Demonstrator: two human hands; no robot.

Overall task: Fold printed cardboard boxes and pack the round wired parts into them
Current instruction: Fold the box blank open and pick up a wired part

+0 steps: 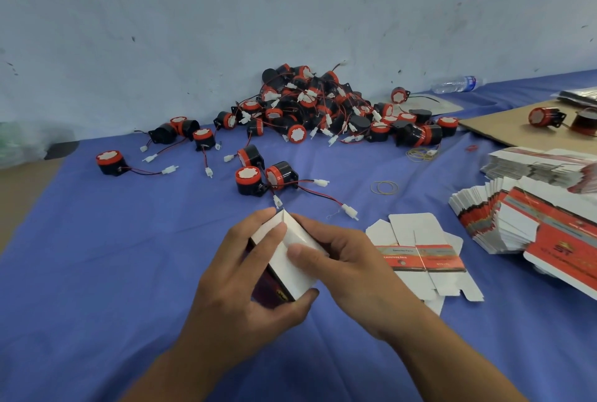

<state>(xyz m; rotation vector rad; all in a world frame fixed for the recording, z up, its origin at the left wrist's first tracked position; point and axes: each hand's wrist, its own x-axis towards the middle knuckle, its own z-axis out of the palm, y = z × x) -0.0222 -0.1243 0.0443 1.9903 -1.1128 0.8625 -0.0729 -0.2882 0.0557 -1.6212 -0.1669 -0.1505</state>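
Now left hand (245, 285) cupping box (290, 259); right hand (342, 259) pinching, apparently pressing flap; both grips clamped.

Bare blue cloth (97, 272) left of the hands; flat box blanks (423, 259) close right.

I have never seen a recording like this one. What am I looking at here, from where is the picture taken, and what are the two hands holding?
There is no machine here. A person wears a camera on the head, so the single picture looks forward and down at their own hands. The left hand and the right hand together hold a small cardboard box and fold it. They work over a blue cloth. Near the wall lies a pile of round black-and-red parts with wires. Beside the hands lies one flat unfolded box, and further right are stacks of flat printed boxes. A water bottle lies at the back.
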